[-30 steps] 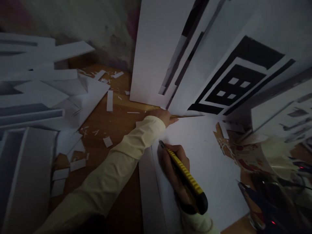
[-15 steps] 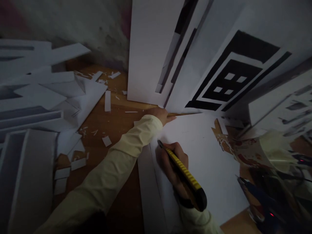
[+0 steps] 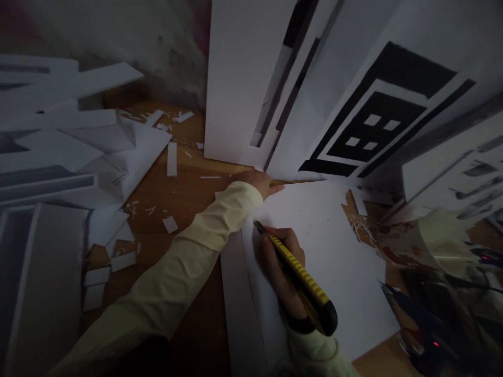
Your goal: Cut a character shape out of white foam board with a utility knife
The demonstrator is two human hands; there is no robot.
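Note:
A yellow-and-black utility knife (image 3: 302,269) is gripped in my right hand (image 3: 285,256), fingers closed round its body. Its tip end points up and left, close to a long line that runs down the left part of a white foam-board sheet (image 3: 334,262). Whether the blade touches the sheet I cannot tell. Beyond the knife, my left hand (image 3: 255,183) lies at the sheet's far left corner, with fingers stretched out to the right along the far edge. The sleeve and wrist hide part of that corner. A few short dark marks show on the sheet.
Large white panels (image 3: 239,78) with dark cut-outs stand behind the sheet. White offcuts (image 3: 172,159) and scraps litter the wooden table (image 3: 151,188). Cut white board pieces (image 3: 58,149) pile up at left. A dark blue tool with a red light (image 3: 420,319) lies at right.
The view has shifted slightly. The knife's tip sits a little higher beside the line, still in my right hand. My left hand keeps its place at the far corner.

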